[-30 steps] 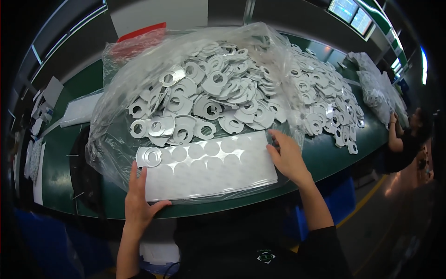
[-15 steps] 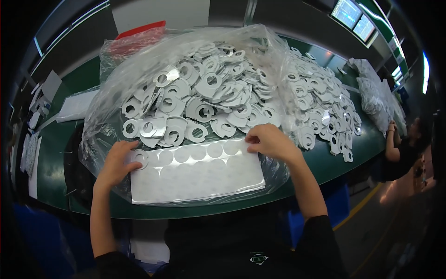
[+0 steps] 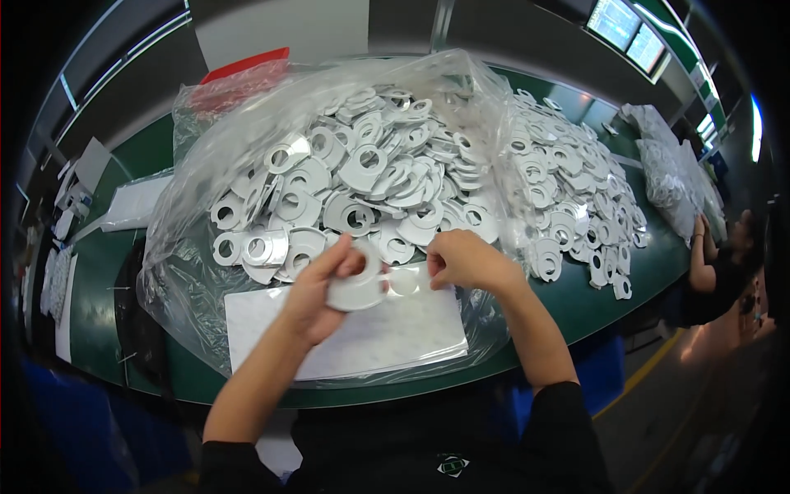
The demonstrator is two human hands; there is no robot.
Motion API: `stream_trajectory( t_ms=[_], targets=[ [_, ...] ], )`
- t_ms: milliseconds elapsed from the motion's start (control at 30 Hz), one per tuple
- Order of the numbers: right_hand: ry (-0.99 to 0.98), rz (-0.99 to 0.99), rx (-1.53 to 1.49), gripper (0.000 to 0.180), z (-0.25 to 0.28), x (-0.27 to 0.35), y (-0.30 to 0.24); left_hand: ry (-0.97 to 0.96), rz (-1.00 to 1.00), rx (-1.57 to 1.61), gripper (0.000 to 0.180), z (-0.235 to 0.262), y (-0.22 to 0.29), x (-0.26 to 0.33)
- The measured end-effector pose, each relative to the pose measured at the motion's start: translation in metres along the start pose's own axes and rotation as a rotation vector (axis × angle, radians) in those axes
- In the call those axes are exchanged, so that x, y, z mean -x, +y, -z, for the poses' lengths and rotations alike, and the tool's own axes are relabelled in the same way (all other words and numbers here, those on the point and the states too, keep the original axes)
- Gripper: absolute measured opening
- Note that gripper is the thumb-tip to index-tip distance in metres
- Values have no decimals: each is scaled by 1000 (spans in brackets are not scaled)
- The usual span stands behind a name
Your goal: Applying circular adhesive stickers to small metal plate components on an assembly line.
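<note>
My left hand has its fingers around a white plastic ring part, lifted above a stack of white sheets and slightly smeared by motion. Fingers pinched, my right hand is at the upper right corner of the stack. What lies between those fingertips is too small to make out. Round sticker outlines show on the top sheet between both hands. The held part hides some of the sheet. Just beyond, a big pile of similar white ring parts lies in a clear plastic bag.
A second heap of ring parts spreads over the green table at right. Stuffed plastic bags stand farther right, near another person. A red bin sits at the back left, a dark object at the left.
My left hand has moved right from the sheets' left end and now holds a ring part up. My right hand stays near the upper right corner, slightly lower and to the left.
</note>
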State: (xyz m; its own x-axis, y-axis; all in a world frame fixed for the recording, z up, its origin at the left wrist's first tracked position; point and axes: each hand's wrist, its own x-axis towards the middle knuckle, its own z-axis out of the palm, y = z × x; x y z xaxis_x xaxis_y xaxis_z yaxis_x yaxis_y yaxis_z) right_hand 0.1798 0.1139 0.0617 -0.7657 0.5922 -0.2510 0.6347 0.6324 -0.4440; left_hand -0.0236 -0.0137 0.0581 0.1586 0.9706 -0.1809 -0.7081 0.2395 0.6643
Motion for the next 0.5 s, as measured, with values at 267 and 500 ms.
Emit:
stream_trajectory(
  t_ms=[267,500],
  targets=[
    [164,-13,3,27,-9,16,4,26,92,291,52,10,-49,-62],
    [124,-66,-27,31,-6,12,3,21,65,193,58,3,-51,-61]
  ],
)
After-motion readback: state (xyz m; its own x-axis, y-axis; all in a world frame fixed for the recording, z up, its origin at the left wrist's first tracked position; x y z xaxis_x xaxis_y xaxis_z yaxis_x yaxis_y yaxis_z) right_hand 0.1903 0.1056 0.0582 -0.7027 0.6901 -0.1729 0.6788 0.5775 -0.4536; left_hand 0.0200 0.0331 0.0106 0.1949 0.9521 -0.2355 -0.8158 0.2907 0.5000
